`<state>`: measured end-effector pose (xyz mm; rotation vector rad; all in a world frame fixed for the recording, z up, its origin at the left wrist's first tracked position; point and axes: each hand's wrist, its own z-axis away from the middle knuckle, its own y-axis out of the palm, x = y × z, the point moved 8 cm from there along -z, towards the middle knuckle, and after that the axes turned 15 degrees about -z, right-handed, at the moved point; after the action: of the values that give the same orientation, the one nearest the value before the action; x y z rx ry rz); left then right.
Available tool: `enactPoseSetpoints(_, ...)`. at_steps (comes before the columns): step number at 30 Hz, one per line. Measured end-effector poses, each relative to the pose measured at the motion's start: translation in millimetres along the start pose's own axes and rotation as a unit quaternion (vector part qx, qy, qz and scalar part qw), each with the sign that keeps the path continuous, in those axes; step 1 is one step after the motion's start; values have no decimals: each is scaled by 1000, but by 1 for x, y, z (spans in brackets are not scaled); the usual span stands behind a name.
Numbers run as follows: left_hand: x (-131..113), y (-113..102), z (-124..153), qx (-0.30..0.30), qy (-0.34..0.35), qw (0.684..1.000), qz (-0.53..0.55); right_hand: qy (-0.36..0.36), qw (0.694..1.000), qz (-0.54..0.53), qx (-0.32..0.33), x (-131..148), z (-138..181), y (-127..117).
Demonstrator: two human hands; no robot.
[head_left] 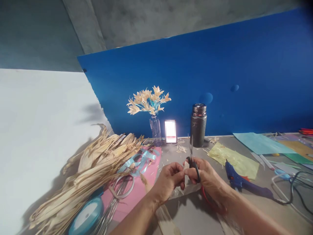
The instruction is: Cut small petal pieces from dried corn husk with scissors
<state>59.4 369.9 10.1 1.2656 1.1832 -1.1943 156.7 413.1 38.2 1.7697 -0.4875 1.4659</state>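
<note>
Dark-handled scissors (197, 172) sit in my right hand (209, 178), with the blades pointing up and away from me. My left hand (167, 181) pinches a small pale strip of dried corn husk (186, 167). The right fingertips touch this strip too, so both hands meet over the table. Beneath them lies a thin, pale, crinkled sheet (181, 192). A longer strip of husk (166, 219) rests near my left forearm. Under my right wrist shows a red curved loop (206, 195), whose kind I cannot make out.
Left, a large bundle of dried husks (97, 166) lies by a blue ribbon roll (86, 215) and pink sheet (122, 204). Behind stand a vase (155, 129) of husk flowers (149, 101), a glowing screen (170, 131) and a dark flask (198, 125). A glue gun (241, 181) with cord lies right.
</note>
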Motion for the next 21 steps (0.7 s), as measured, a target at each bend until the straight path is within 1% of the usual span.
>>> enactPoseSetpoints(3, -4, 0, 2, 40, -7, 999, -36, 26, 998, -32, 42, -5, -1, 0)
enactPoseSetpoints(7, -12, 1, 6, 91, 2, 995, -31, 63, 989, -118, 58, -8, -4, -11)
enactPoseSetpoints(9, -14, 0, 8, 100, -1, 995, -14, 63, 983, -164, 46, -6, -7, -22)
enactPoseSetpoints(11, -16, -3, 9, 88, -7, 996, 3, 35, 981, -190, 20, 0, -10, -35)
enactPoseSetpoints(13, -17, -4, 10, 76, -12, 997, 11, 3, 986, -169, 10, 6, -10, -42)
enactPoseSetpoints(14, -16, -4, 10, 73, -15, 997, 11, -3, 990, -140, 17, 7, -10, -41)
enactPoseSetpoints(16, -13, -3, 8, 62, -25, 998, 9, 10, 997, -59, 50, 4, -6, -29)
enactPoseSetpoints(18, -8, -3, 6, 47, -33, 998, 3, 27, 997, 7, 67, 0, -2, -15)
enactPoseSetpoints(21, -3, -3, 4, 36, -31, 998, -29, 28, 998, 46, 45, -1, 0, -5)
